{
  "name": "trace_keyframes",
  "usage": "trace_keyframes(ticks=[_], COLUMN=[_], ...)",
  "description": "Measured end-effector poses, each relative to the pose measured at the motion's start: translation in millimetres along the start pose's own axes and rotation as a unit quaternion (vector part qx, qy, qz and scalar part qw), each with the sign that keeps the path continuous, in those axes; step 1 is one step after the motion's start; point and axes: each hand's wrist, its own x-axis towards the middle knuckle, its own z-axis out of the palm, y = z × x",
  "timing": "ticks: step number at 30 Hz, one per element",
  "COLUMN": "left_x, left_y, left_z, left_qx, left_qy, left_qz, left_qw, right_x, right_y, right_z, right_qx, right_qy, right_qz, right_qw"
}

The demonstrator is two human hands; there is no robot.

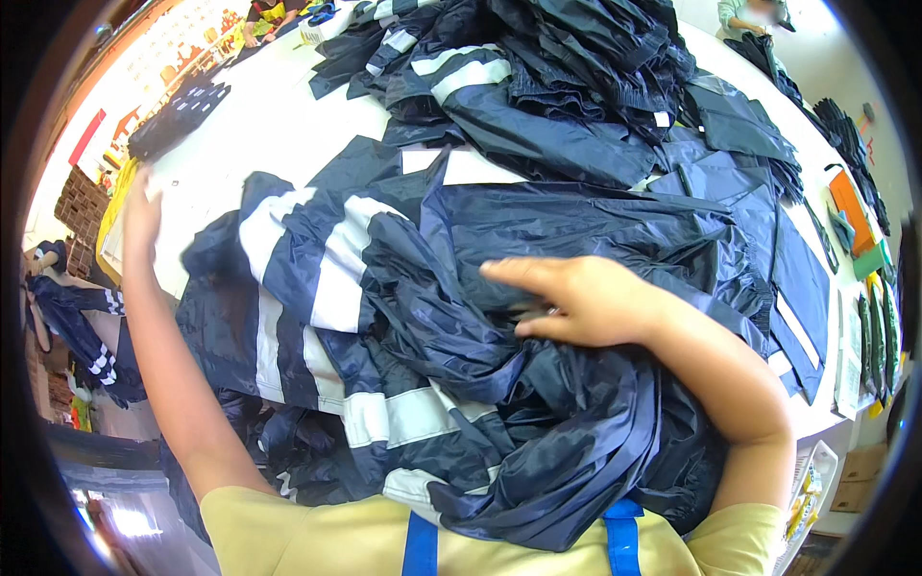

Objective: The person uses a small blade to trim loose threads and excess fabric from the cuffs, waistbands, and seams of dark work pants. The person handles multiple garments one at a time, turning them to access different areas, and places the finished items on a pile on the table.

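Note:
A dark navy garment [576,226] with white bands lies crumpled in front of me, spilling over the near table edge against my body. My right hand [586,298] rests over its middle, fingers apart and pointing left; a small shiny spot shows between them, too small to name. Whether the fingers press the cloth I cannot tell. Out past the garment's left side, my left hand [144,221] reaches over the white table [245,130], slightly blurred, its fingers stretched away from me with nothing visible in them. A white band [341,278] crosses a bunched part of the garment.
A tall heap of similar dark garments [586,67] fills the far side of the table. Flat folded dark pieces [715,178] lie to the right, near an orange box [850,211]. Small dark bundles [182,115] sit at far left. Another person [754,14] stands at far right.

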Motion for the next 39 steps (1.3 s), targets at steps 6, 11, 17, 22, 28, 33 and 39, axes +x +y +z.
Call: trace_keyframes(ticks=[6,11,17,22,28,33,39], left_x=[-46,-131,-85,-65,-148,-191,-186], left_y=[328,435,431,335,304,324,321], left_z=[80,214,186,77,65,56,35], left_qx=[-0.381,-0.105,-0.377,-0.799,-0.702,-0.688,-0.593], left_qy=[-0.254,-0.243,-0.097,-0.172,-0.291,-0.365,-0.355], left_qz=[0.329,0.432,0.339,0.121,0.093,0.088,0.164], left_qw=[0.826,0.863,0.857,0.563,0.643,0.621,0.704], right_x=[2,-1,-38,-37,-18,-19,-31], right_y=[-1,-6,6,17,-26,-50,-48], right_z=[21,14,-15,-39,-31,-27,-38], right_qx=[-0.065,-0.032,0.086,0.374,0.397,0.376,0.403], right_qy=[-0.02,0.031,0.243,0.472,0.428,0.465,0.486], right_qz=[0.012,0.006,0.085,0.143,0.005,0.077,0.065], right_qw=[0.998,0.999,0.963,0.786,0.812,0.797,0.773])
